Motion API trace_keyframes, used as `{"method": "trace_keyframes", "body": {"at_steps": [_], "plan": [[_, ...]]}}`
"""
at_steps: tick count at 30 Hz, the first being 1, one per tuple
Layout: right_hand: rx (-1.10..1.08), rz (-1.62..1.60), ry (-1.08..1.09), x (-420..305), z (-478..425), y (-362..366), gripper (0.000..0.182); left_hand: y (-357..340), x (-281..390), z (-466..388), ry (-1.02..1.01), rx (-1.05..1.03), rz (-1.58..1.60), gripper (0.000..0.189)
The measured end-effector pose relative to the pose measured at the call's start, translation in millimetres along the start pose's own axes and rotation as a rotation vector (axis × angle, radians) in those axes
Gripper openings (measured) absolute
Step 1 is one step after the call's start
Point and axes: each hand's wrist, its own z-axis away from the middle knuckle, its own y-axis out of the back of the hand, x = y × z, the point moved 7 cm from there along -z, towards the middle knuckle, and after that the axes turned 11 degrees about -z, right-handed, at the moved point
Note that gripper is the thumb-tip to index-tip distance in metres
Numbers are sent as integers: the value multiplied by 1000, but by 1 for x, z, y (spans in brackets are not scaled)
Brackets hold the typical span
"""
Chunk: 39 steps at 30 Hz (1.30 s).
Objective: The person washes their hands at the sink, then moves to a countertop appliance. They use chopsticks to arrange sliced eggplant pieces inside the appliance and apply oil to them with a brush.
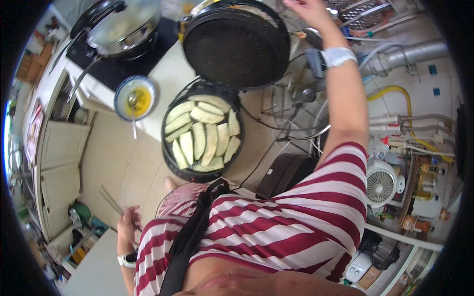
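Observation:
Pale sliced eggplant pieces (211, 137) cover the lower plate of a black electric griddle (165, 155) in front of me. Its round dark lid (237, 51) is raised behind it. Low at the left, my left hand (129, 219) holds a pair of chopsticks (111, 199) pointing up and left, away from the griddle. My right hand (309, 11) reaches to the top edge, right of the lid; its fingertips are partly cut off, so what it touches is unclear. A blue-and-white bowl (117, 97) with yellow liquid, perhaps beaten egg, and a metal spoon (133, 107) stands left of the griddle.
A lidded steel pan (122, 37) sits on the black cooktop (163, 40) at the upper left. Cables (259, 124) run right of the griddle. Further right are a grey pipe (414, 57), a yellow hose (409, 107) and a white fan (381, 185). White cabinets (61, 148) line the left.

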Motion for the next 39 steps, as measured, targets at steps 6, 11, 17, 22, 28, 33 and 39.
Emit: {"method": "trace_keyframes", "body": {"at_steps": [6, 11, 17, 22, 28, 33, 39], "plan": [[-23, 315, 171, -22, 39, 6, 28, 11, 8, -47, -116, -56, 35, 42], [99, 180, 112, -76, 82, -7, 20, 18, 46, -110, -228, -1, 34, 35], [289, -29, -1, -113, 150, -33, 21, 30, 90, -220, -189, 86, 222, 31], [420, -275, -185, -102, 250, -119, 43, 34, 129, -303, -161, 22, 150, 45], [686, -65, -507, -18, 413, -231, 54, 17, 150, -368, -165, -221, 159, 38], [838, -420, -978, 46, 516, -333, 51, 19, 166, -379, -342, -143, 9, 27], [1036, -853, -944, 82, 542, -402, 42, 28, 183, -397, -402, 83, -206, 25]]}}
